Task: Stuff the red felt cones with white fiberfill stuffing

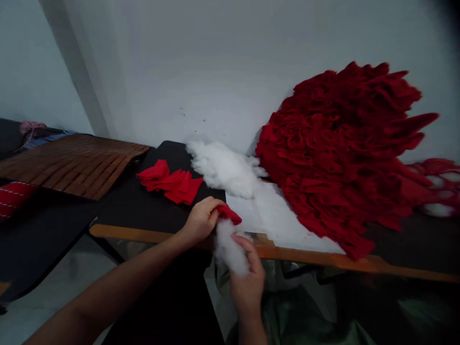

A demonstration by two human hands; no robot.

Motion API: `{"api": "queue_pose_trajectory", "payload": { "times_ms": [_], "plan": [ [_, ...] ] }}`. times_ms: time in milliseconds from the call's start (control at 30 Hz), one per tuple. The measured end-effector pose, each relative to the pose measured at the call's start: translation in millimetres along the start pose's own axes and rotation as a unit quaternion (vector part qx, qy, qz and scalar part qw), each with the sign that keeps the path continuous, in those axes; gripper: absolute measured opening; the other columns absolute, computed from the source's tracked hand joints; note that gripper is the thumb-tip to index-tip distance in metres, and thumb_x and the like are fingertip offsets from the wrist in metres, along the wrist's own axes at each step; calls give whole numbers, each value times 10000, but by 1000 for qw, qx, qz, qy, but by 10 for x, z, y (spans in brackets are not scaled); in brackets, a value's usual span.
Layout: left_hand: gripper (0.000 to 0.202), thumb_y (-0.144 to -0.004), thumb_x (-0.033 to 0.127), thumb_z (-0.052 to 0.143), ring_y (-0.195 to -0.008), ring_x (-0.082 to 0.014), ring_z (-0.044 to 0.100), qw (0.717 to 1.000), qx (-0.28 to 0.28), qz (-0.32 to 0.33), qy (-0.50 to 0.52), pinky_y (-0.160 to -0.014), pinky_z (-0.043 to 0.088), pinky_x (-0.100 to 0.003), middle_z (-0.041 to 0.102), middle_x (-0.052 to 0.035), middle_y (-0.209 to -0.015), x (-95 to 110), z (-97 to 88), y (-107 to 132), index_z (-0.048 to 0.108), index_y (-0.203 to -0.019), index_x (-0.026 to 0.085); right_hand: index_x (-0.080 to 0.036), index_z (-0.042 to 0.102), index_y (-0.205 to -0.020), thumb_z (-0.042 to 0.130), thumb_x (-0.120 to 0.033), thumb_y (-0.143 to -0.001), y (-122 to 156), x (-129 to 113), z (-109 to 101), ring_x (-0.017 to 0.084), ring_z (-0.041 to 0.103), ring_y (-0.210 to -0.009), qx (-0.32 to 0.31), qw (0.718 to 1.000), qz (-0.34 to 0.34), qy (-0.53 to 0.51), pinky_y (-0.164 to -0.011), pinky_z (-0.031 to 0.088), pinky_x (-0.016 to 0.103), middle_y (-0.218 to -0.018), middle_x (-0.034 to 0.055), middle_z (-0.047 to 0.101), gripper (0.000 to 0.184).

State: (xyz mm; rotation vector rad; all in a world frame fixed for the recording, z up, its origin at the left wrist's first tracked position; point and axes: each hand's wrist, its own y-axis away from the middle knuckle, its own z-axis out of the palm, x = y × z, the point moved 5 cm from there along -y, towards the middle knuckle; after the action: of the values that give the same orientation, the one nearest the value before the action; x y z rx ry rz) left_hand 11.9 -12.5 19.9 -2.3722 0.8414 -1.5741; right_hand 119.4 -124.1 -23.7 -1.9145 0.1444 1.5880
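Note:
My left hand (pixel 203 218) is closed on a small red fabric piece (pixel 230 213) just above the table's front edge. In my right hand (pixel 247 273) is a tuft of white fibre stuffing (pixel 230 247), gripped between thumb and fingers. The upper end of the tuft meets the lower side of the red fabric; whether any of it is inside I cannot tell. Behind my hands lies a larger heap of white stuffing (pixel 226 167). Several red fabric pieces (pixel 170 182) rest in a loose row on the black table to the left.
A tall pile of red fabric pieces (pixel 334 158) stands at right against the wall. White paper (pixel 287 220) covers part of the black table (pixel 143 211), whose front edge bears brown tape. A brown woven mat (pixel 75 163) lies at left. Red-and-white bundles (pixel 442 187) sit far right.

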Motion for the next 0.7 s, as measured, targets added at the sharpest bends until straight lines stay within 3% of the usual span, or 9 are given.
{"api": "queue_pose_trajectory", "payload": {
  "times_ms": [100,200,267,367,500,700],
  "plan": [
    [212,-742,101,392,-774,-140,547,996,-21,-42,72,-684,428,-236,606,-39,-829,40,47,-6,568,-851,150,-222,602,-948,480,-92,-688,-134,-134,109,185,570,-915,11,995,-77,55,-789,461,335,-971,52,612,315],
    [233,-722,95,415,-747,-134,539,995,-58,-27,75,-662,421,-227,604,-29,-829,92,95,-10,546,-906,155,-217,586,-948,471,-93,-698,-315,-222,169,189,554,-924,15,988,-140,67,-813,444,353,-961,55,593,303],
    [236,-741,114,410,-725,-124,532,994,-51,-23,91,-644,416,-218,598,-24,-830,77,97,-30,529,-940,160,-211,567,-943,468,-97,-698,-420,-233,207,187,550,-914,5,985,-159,63,-808,442,350,-942,53,584,287],
    [223,-775,158,397,-735,-117,535,988,-33,-36,148,-631,416,-207,597,-30,-875,-12,95,-94,523,-958,159,-201,526,-980,435,-86,-689,-524,-194,255,186,535,-939,-11,982,-170,77,-821,434,346,-967,61,566,326],
    [229,-793,199,406,-794,-126,551,983,-71,-40,163,-684,429,-220,612,-42,-931,-110,122,-201,553,-963,153,-193,482,-1046,397,-68,-664,-588,-104,309,185,523,-977,-48,975,-176,125,-846,423,338,-1011,74,561,410],
    [244,-827,256,411,-897,-152,568,981,-144,48,119,-805,432,-271,631,-69,-967,-21,82,-359,585,-959,149,-190,450,-1017,397,-73,-658,-727,-11,378,169,571,-815,-119,967,-155,164,-686,469,273,-885,42,590,382]
  ]
}}
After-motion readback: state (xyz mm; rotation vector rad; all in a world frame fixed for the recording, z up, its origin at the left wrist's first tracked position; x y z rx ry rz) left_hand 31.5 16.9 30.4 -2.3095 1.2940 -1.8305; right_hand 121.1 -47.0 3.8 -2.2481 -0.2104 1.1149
